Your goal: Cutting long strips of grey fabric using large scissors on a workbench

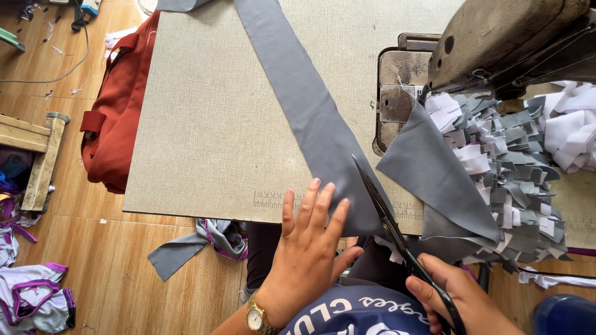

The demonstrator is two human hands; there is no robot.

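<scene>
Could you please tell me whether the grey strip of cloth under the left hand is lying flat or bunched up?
Flat. The grey strip lies spread smooth across the table, pressed down by the left hand.

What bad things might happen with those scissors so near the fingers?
1. The scissors cut the grey strip right beside the left hand, which lies flat on it; the thumb could get nicked.
2. The strip runs long across the table; if it slides, the cut may go crooked.
3. The scrap pile sits close to the right hand and could snag the blades.
</scene>
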